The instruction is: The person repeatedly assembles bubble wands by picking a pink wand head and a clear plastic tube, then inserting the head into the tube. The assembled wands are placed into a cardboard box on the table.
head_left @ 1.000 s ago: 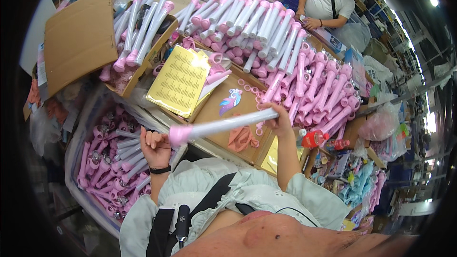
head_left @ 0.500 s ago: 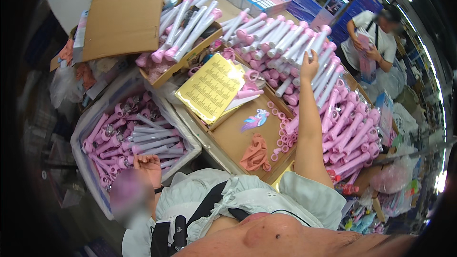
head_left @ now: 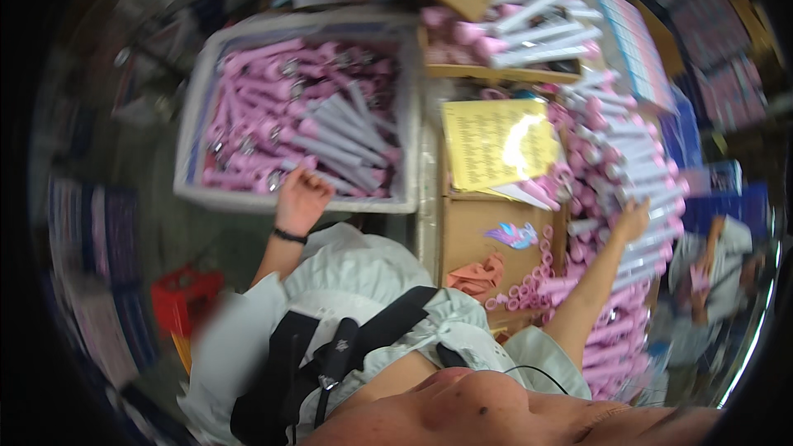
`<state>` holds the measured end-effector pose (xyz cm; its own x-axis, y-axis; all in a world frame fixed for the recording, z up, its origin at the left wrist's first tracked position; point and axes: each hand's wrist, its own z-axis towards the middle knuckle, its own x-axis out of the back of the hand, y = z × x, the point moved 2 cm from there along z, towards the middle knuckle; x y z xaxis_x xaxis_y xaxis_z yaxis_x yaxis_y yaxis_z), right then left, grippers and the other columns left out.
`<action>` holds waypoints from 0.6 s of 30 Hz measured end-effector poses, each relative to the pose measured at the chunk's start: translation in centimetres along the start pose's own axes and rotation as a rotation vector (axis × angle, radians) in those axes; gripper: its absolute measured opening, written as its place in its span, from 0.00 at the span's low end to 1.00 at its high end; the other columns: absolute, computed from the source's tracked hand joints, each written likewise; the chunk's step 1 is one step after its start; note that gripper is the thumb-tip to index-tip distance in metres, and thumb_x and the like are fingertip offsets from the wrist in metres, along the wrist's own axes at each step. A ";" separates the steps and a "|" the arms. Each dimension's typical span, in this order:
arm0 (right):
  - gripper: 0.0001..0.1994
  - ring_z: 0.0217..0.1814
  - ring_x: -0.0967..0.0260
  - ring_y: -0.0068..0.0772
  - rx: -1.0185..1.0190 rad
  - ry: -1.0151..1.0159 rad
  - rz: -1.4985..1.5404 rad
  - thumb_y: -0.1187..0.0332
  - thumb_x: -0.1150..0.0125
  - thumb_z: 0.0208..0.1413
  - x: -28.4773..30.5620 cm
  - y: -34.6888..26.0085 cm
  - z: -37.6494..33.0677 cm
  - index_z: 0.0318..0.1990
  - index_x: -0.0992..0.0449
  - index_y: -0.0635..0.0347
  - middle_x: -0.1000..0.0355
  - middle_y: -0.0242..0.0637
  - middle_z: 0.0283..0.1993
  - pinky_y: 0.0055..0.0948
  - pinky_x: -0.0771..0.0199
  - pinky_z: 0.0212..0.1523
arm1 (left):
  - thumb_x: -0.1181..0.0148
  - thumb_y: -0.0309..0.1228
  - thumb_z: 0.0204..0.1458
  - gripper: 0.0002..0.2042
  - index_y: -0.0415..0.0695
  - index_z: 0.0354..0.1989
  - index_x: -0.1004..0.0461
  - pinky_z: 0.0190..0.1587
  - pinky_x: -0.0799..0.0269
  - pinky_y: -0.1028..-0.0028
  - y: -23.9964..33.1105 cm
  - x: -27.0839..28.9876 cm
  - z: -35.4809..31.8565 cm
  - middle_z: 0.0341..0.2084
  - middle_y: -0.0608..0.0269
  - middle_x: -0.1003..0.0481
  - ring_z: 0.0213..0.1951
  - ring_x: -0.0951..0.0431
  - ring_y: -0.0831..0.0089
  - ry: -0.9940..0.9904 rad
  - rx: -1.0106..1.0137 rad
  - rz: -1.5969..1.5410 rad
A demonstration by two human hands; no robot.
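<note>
My left hand (head_left: 304,198) is over the front rim of a grey-white bin (head_left: 188,157), its fingers loosely curled and apart with nothing in them. In the bin lie pink plastic handles (head_left: 256,99), some with shiny metallic parts, and several white tubes with pink ends (head_left: 334,144). My right arm stretches out to the right. On a pile of white tubes with pink ends (head_left: 648,169) rests my right hand (head_left: 633,221); blur hides whether its fingers grip one. Below that pile, nearer to me, are stacked all-pink handles (head_left: 615,347).
Between bin and pile, a cardboard tray (head_left: 462,231) holds yellow printed sheets (head_left: 496,144), a winged purple-blue piece (head_left: 512,235), an orange cloth (head_left: 477,275) and pink rings (head_left: 529,287). Behind is a box of tubes (head_left: 504,73). A person (head_left: 719,268) stands at far right; a red crate (head_left: 186,297) is at left.
The view has turned, so the bin now appears higher and squarer. My right hand stays on the white tubes; my left hand remains at the bin's front.
</note>
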<state>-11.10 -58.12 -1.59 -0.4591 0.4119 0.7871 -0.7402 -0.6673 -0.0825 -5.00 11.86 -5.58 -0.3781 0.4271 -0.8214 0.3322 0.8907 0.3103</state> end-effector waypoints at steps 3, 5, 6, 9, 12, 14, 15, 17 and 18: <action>0.24 0.35 0.30 0.50 -0.004 -0.114 -0.309 0.47 0.50 0.53 0.3 -0.5 -0.2 0.56 0.34 0.44 0.30 0.49 0.34 0.44 0.30 0.31 | 0.47 0.37 0.54 0.12 0.45 0.21 0.32 0.40 0.32 0.65 -0.1 1.3 1.1 0.19 0.64 0.31 0.29 0.31 0.67 0.021 0.052 -0.048; 0.23 0.35 0.30 0.50 -0.008 -0.147 -0.336 0.48 0.50 0.54 0.5 -1.1 -0.6 0.56 0.34 0.42 0.31 0.48 0.35 0.44 0.30 0.31 | 0.46 0.38 0.53 0.13 0.45 0.19 0.33 0.41 0.32 0.65 0.0 2.8 2.2 0.20 0.63 0.30 0.31 0.29 0.66 0.121 0.087 -0.009; 0.23 0.35 0.30 0.50 -0.006 -0.134 -0.380 0.48 0.50 0.54 0.9 -1.2 -0.7 0.55 0.34 0.41 0.31 0.47 0.35 0.43 0.29 0.30 | 0.46 0.38 0.53 0.12 0.45 0.21 0.33 0.42 0.32 0.65 -0.1 3.7 2.8 0.21 0.63 0.30 0.32 0.29 0.67 0.135 0.109 0.007; 0.21 0.36 0.31 0.49 0.042 -0.144 -0.389 0.49 0.50 0.54 2.1 -2.1 -1.2 0.54 0.32 0.44 0.32 0.47 0.37 0.44 0.29 0.31 | 0.46 0.37 0.53 0.10 0.45 0.24 0.32 0.43 0.33 0.65 -0.4 7.1 6.4 0.23 0.64 0.30 0.33 0.28 0.67 0.227 0.151 0.048; 0.19 0.39 0.32 0.51 0.057 -0.061 -0.229 0.54 0.49 0.55 4.2 -3.7 -3.0 0.51 0.30 0.52 0.33 0.49 0.38 0.46 0.31 0.36 | 0.46 0.36 0.51 0.08 0.45 0.29 0.31 0.44 0.33 0.65 -1.5 11.0 12.0 0.28 0.62 0.29 0.36 0.29 0.67 0.345 0.241 0.044; 0.17 0.42 0.34 0.52 0.170 -0.041 -0.037 0.58 0.48 0.56 6.4 -4.9 -6.1 0.49 0.30 0.56 0.34 0.51 0.40 0.45 0.32 0.40 | 0.46 0.36 0.50 0.09 0.45 0.34 0.31 0.45 0.34 0.66 -2.9 13.7 15.9 0.36 0.59 0.31 0.41 0.31 0.67 0.568 0.323 0.030; 0.16 0.43 0.35 0.53 0.271 -0.014 0.056 0.60 0.48 0.56 7.5 -5.6 -8.2 0.48 0.29 0.59 0.34 0.51 0.41 0.45 0.33 0.43 | 0.46 0.36 0.49 0.11 0.45 0.38 0.31 0.46 0.35 0.66 -4.2 14.8 17.8 0.41 0.58 0.33 0.45 0.33 0.67 0.785 0.354 0.026; 0.15 0.46 0.37 0.55 0.235 -0.229 0.057 0.63 0.49 0.56 9.2 -6.1 -14.0 0.47 0.30 0.63 0.35 0.53 0.43 0.43 0.36 0.46 | 0.49 0.39 0.49 0.16 0.46 0.44 0.32 0.47 0.35 0.64 -6.8 16.3 21.8 0.39 0.54 0.29 0.40 0.30 0.60 0.790 0.286 0.361; 0.15 0.46 0.37 0.53 0.234 -0.295 -0.081 0.63 0.50 0.56 9.6 -6.5 -17.2 0.45 0.30 0.64 0.35 0.53 0.45 0.43 0.35 0.46 | 0.48 0.39 0.48 0.16 0.46 0.43 0.31 0.46 0.34 0.63 -8.0 16.9 23.4 0.38 0.54 0.28 0.40 0.29 0.59 0.744 0.204 0.422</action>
<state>-19.13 -39.15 -4.03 -0.2177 0.2955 0.9302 -0.6201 -0.7779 0.1020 6.20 8.33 -33.15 -0.6307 0.7681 -0.1101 0.6921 0.6210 0.3678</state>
